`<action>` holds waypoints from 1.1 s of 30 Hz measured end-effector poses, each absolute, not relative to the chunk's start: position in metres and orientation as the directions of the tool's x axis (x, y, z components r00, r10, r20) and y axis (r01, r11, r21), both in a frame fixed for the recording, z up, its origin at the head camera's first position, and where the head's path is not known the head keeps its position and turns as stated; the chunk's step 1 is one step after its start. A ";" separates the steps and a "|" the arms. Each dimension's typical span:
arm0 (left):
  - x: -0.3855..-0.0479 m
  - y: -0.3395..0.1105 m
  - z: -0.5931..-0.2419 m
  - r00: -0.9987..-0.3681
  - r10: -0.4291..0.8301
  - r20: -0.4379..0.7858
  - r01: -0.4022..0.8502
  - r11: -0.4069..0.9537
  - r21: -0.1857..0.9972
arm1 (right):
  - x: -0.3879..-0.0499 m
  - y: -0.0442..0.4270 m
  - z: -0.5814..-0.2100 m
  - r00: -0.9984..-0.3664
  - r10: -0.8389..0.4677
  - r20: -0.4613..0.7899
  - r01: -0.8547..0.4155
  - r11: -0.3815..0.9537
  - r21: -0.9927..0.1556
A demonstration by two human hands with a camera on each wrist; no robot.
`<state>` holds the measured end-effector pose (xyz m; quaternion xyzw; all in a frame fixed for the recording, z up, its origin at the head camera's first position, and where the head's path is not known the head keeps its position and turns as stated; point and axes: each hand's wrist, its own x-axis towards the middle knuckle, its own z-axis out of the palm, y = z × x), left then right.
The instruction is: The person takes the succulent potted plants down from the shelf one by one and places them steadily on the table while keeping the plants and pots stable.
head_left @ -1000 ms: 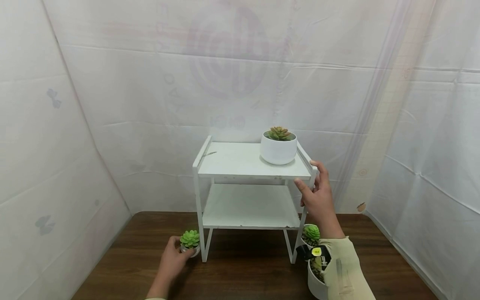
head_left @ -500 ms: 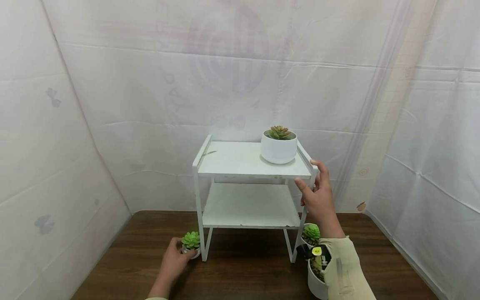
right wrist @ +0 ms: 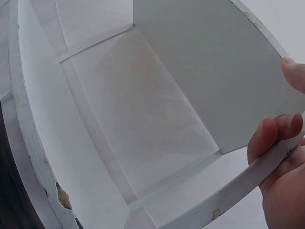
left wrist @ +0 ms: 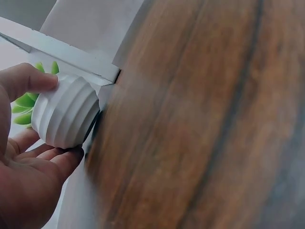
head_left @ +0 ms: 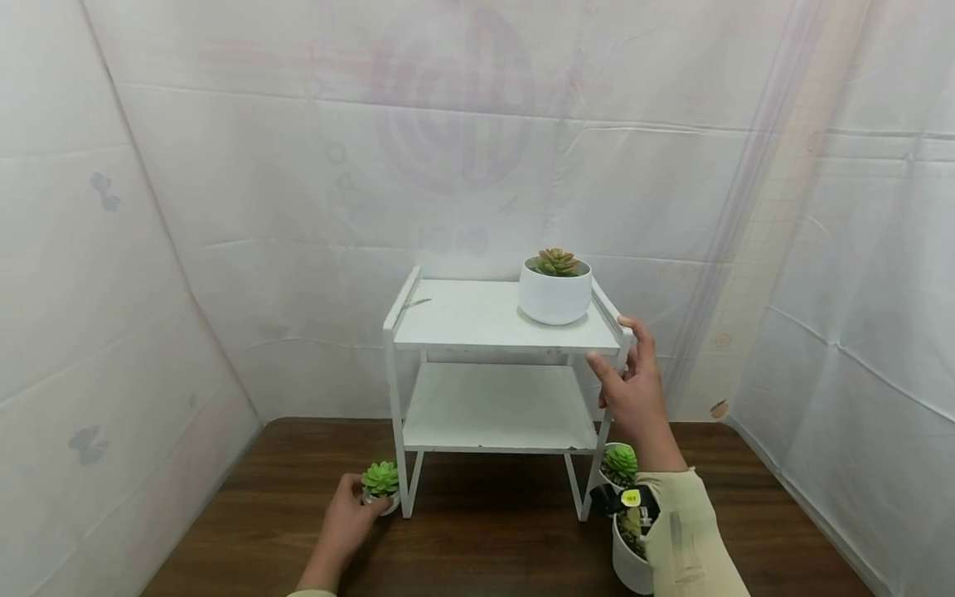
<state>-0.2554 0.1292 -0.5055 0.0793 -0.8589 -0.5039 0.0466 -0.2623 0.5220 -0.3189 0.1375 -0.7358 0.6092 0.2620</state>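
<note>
A small potted succulent with bright green leaves stands on the table beside the left front leg of a white two-tier shelf. My left hand holds its ribbed white pot between thumb and fingers, as the left wrist view shows. My right hand grips the shelf's right front post near the top corner. In the right wrist view, fingers curl round that post. On the shelf's top, at the right, sits a larger round white pot with a brownish-green succulent.
Two more potted plants stand by the shelf's right legs: a green succulent and, nearer, a white pot partly hidden by the right wrist. The dark wooden table has white sheeting around its back and sides.
My left hand has shifted the small succulent slightly to the right, close against the shelf leg. My right hand keeps its grip on the post.
</note>
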 end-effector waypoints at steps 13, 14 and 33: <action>-0.255 0.126 -0.506 -0.984 -0.178 -0.008 -0.085 0.433 0.897 | -0.261 0.521 -0.316 -0.826 0.118 0.551 -0.519 0.224 -0.825; -0.255 0.126 -0.506 -0.984 -0.178 -0.009 -0.086 0.431 0.898 | -0.261 0.521 -0.316 -0.826 0.119 0.551 -0.518 0.225 -0.825; -0.255 0.123 -0.511 -0.981 -0.192 -0.017 -0.098 0.421 0.902 | -0.260 0.521 -0.316 -0.832 0.124 0.541 -0.505 0.234 -0.831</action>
